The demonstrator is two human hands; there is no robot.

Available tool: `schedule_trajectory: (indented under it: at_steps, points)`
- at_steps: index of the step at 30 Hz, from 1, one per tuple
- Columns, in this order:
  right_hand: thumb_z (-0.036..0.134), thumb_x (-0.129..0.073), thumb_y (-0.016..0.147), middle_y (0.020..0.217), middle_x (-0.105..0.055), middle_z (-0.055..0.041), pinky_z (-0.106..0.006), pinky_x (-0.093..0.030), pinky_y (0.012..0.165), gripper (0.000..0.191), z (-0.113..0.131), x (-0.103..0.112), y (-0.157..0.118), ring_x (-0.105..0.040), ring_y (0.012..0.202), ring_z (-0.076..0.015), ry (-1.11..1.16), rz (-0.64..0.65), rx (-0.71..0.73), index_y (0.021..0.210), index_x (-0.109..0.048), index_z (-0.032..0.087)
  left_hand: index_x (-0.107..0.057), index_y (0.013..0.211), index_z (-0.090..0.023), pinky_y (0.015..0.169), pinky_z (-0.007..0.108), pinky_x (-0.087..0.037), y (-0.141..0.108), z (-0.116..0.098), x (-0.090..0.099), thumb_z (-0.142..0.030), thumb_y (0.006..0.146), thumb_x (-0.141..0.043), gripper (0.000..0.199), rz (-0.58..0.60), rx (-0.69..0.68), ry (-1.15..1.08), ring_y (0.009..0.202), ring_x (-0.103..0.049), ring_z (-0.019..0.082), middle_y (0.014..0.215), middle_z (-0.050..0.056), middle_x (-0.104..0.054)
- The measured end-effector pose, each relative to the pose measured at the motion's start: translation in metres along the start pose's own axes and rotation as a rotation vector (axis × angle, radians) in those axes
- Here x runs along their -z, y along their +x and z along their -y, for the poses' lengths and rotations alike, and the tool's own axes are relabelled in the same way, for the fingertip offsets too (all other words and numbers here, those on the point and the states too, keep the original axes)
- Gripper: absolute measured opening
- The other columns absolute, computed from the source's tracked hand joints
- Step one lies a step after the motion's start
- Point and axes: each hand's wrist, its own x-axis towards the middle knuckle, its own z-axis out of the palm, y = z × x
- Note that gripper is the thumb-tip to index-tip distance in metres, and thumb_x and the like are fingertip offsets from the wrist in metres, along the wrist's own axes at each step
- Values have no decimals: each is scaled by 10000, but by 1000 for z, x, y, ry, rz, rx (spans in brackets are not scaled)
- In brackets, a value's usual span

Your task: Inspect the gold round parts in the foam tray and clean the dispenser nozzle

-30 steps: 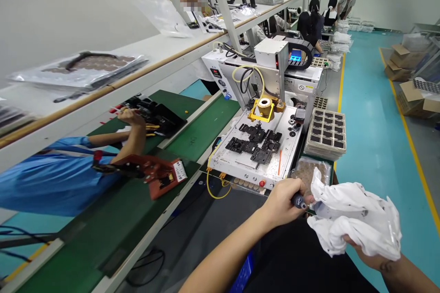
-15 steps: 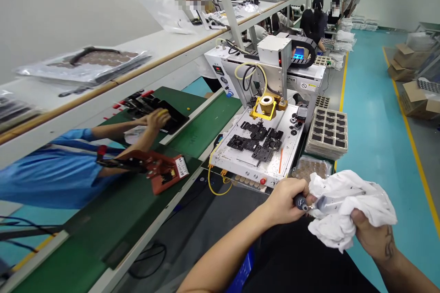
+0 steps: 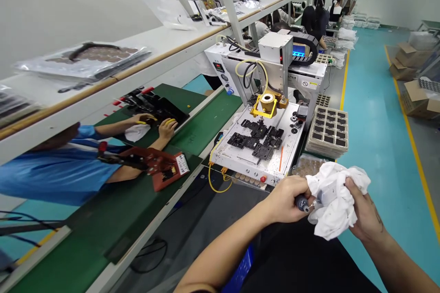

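My left hand (image 3: 290, 199) is closed around a dark-handled tool (image 3: 302, 203). The tool's kind does not show; a greyish flat part beyond the handle runs into the cloth. A white cloth (image 3: 332, 222) with small dark specks is bunched about that part, and my right hand (image 3: 364, 213) grips it from the right, thumb on top. Both hands are held in front of my body, close together. Just beyond them lies a clear tray of round brown pieces (image 3: 307, 165).
Ahead stands a white bench machine (image 3: 247, 146) with black fixtures (image 3: 263, 139) on its bed. Stacked compartment trays (image 3: 326, 132) stand right of it. Left, a co-worker in blue (image 3: 62, 165) works beside a green conveyor (image 3: 206, 130) and a red clamp fixture (image 3: 168, 171).
My right hand has drawn the cloth left and slightly up, bunching it tighter over the tool. My left hand barely moved. The co-worker's hands have moved apart at the black fixture.
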Motion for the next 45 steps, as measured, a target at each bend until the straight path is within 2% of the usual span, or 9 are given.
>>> schedule_trajectory:
  at_steps: [5, 13, 20, 27, 31, 36, 40, 42, 45]
  points:
    - [591, -883, 800, 1034, -810, -50, -441, -623, 954, 521, -3, 0, 7, -752, 1107, -328, 39, 44, -115, 1180, -741, 262, -464, 729, -229, 638, 298, -409, -1, 1, 0, -243, 827, -624, 188, 49, 4, 21, 623, -507, 161, 653, -7, -552]
    - [585, -855, 843, 1026, -807, -36, -407, -639, 897, 476, -7, 1, 11, -758, 1071, -298, 70, 78, -178, 1182, -736, 273, -533, 763, -220, 649, 295, -422, 2, 0, 1, -235, 829, -611, 104, 63, -15, 6, 673, -579, 181, 708, 21, -630]
    - [555, -848, 856, 1047, -809, -53, -441, -647, 861, 410, -9, 2, 14, -758, 1033, -315, 121, 111, -227, 1130, -756, 263, -547, 787, -225, 650, 294, -407, 0, 4, 0, -174, 782, -635, 102, 74, -74, 49, 654, -576, 178, 703, 0, -620]
    - [564, -852, 849, 1067, -799, -53, -416, -622, 941, 457, -2, 5, 14, -747, 1078, -293, 134, 128, -244, 1161, -749, 245, -491, 753, -225, 622, 280, -379, 3, 0, 1, -138, 780, -590, 135, 30, -39, 25, 597, -497, 146, 647, -30, -528]
    - [633, -832, 831, 1070, -793, -58, -457, -617, 945, 556, -2, 14, 10, -737, 1098, -320, 107, 1, -115, 1218, -722, 249, -458, 752, -225, 585, 270, -344, 0, -1, 3, -254, 891, -677, 261, 23, 56, 17, 581, -461, 123, 655, -47, -508]
    - [641, -842, 768, 978, -790, -37, -475, -623, 904, 643, 2, 25, -1, -748, 986, -315, -89, -338, 264, 1259, -698, 251, -586, 858, -202, 580, 242, -357, -6, 3, 5, -526, 908, -809, 396, -11, 135, -33, 608, -524, 113, 703, -46, -580]
    - [589, -844, 731, 1000, -804, -65, -453, -626, 867, 630, 13, 31, -6, -754, 947, -317, -263, -513, 462, 1228, -722, 222, -610, 884, -199, 582, 254, -342, -9, 3, 8, -532, 955, -760, 371, -39, 129, 103, 602, -536, 120, 687, -44, -576]
    - [561, -849, 721, 1014, -809, -80, -468, -627, 885, 578, 18, 38, -3, -756, 959, -332, -390, -520, 508, 1170, -749, 212, -616, 934, -201, 599, 260, -362, -10, 0, 11, -482, 990, -728, 308, -51, 106, 178, 631, -574, 133, 725, -33, -612]
    - [522, -882, 702, 1016, -815, -91, -517, -595, 1003, 450, 20, 53, 6, -750, 1033, -366, -640, -395, 497, 1014, -796, 210, -612, 1008, -197, 662, 286, -415, -10, -7, 15, -393, 1017, -685, 209, -49, 54, 297, 710, -630, 170, 802, -2, -658]
